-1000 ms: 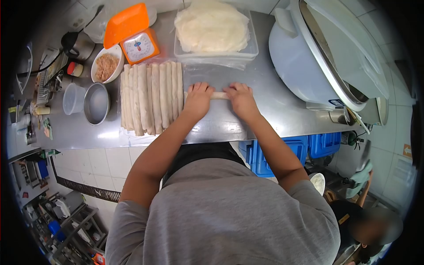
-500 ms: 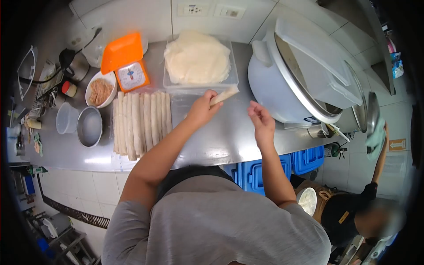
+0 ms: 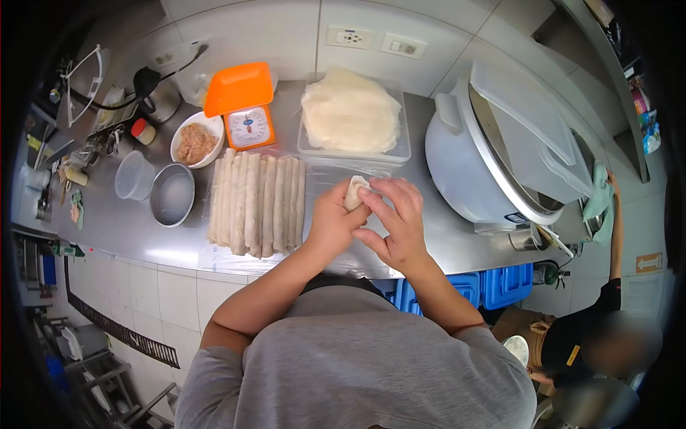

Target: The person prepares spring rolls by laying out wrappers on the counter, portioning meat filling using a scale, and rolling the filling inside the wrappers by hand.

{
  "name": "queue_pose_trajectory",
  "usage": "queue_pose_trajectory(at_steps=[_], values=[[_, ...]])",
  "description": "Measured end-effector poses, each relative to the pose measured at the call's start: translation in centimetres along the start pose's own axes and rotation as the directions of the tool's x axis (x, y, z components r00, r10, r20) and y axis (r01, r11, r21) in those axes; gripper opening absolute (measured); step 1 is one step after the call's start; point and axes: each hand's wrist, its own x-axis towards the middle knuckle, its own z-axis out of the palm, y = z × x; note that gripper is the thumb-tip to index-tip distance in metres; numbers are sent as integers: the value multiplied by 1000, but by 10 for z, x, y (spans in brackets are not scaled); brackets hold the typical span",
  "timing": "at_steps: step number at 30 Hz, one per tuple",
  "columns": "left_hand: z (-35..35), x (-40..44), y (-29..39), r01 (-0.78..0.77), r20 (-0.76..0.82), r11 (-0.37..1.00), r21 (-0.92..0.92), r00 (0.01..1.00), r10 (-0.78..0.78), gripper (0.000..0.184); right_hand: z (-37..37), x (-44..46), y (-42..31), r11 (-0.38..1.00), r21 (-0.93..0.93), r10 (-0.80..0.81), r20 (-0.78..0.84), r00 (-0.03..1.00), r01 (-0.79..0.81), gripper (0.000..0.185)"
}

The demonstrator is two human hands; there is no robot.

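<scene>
Tiled wall [image 3: 257, 32] stands behind a metal surface [image 3: 146, 229]. Held roll [image 3: 354, 199] is positioned above the surface, between both hands, its open end away from the torso. Left hand [image 3: 332, 220]: fingers wrapped around the roll. Right hand [image 3: 402, 232]: thumb spread from the fingers, one fingertip at the open end. Row of rolls [image 3: 257, 204] lies beside the left hand; plastic tray [image 3: 405, 136] with pale sheets [image 3: 350, 114] sits beyond.

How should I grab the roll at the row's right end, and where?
Probably around its middle, from above and the right: the rightmost roll is long and thin, lies flat, and the other rolls sit close on its left, none on its right.
</scene>
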Motion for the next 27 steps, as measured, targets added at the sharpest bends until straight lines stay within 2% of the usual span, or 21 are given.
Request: queue_pose_trajectory(at_steps=[6, 9, 10, 12, 15, 18, 20, 21, 24, 27], values=[[-12, -11, 7, -128, -73, 963, 239, 986, 149, 11, 9, 21, -15, 997, 76, -13, 15, 1000, 12, 49], [-19, -12, -6, -163, -4, 985, 58, 987, 163, 11, 11, 28, 1, 961, 278, -32, 113, 993, -1, 44], [-24, -13, -3, -127, 38, 985, 116, 992, 124, 11, 14, 30, 0, 893, 443, 47, 82, 995, -79, 48], [-30, -16, 9, -62, 109, 972, 227, 993, 38, 12, 19, 35, -5, 660, 725, 207, 74, 976, -195, 61], [-29, -21, 15, -59, 133, 989, 136, 990, 41, 12, 28, 28, 4, 587, 782, 136, 159, 978, -209, 67], [-33, -22, 13, -25, 165, 991, 132, 986, 3, 10, 23, 33, 6, 741, 669, 9, 83, 997, -62, 67], [-34, -22, 10, -9, 188, 998, 57, 982, -1, 9, 16, 42, 0, 902, 413, -165, 56, 985, 128, 69], [-33, -22, 11, -2, 200, 1000, 17, 980, -2, 8, 13, 45, -2, 937, 267, -253, 66, 965, 227, 71], [-32, -25, 22, 74, 181, 996, -41, 981, -66, 9, 8, 45, -7, 937, 318, -165, 42, 985, 143, 69], [-41, -27, 33, 57, 197, 996, -68, 979, -43, 5, 22, 28, -11, 765, 644, 136, -131, 982, -20, 50]])
